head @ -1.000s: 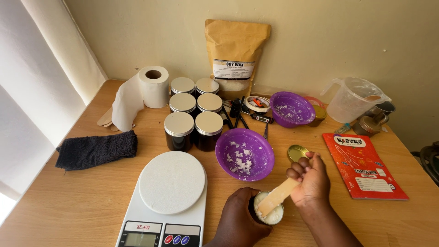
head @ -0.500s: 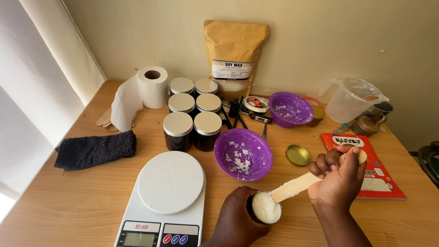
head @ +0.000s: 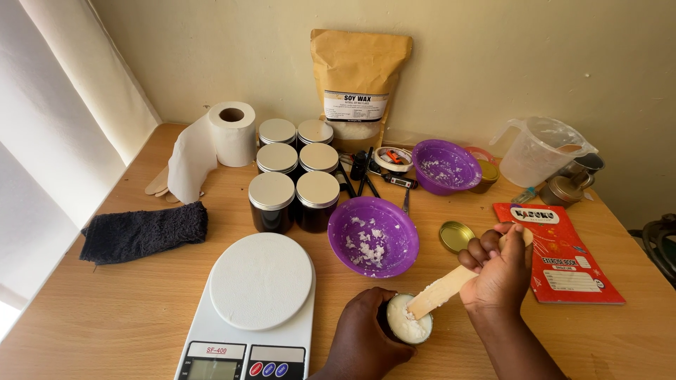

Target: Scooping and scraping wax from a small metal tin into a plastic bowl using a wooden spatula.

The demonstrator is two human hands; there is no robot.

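Left hand (head: 362,338) is wrapped round a small dark jar of white wax (head: 406,320), just right of the white kitchen scale (head: 257,302). Right hand (head: 500,271) pinches a flat wooden stick (head: 440,292), tip in the wax.

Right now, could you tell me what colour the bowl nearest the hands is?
Purple: the bowl holds white flakes, clearest in the head view.

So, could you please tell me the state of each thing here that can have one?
small jar: open, full of white wax, held by left hand
wooden stick: in right hand, tip in the wax
gold lid: off, on table
six dark jars: lidded
near purple bowl: some flakes left
scale: platform bare
wax bag: upright
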